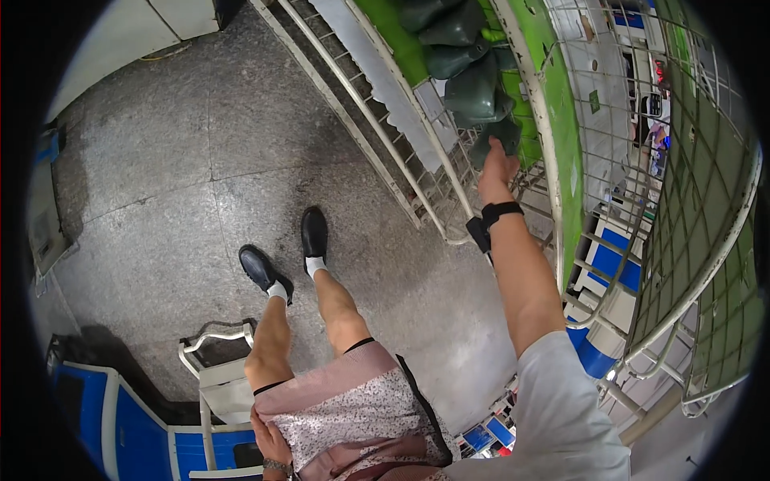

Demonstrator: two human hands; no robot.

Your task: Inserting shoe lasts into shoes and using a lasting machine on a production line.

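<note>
My right hand [499,170] nearer, at near end of rack [545,120]; dark green piece [505,135] ahead of fingers, axis unclear; can't tell if pinching.

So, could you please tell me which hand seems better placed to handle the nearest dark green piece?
Probably the right: the right hand is at that dark green piece, while the left hand rests against the patterned garment, well away.

Workshop or storeroom, by look: metal wire racks [547,128], dark green moulded pieces [475,92], blue-and-white panels [140,433], scuffed grey floor [160,176].
</note>
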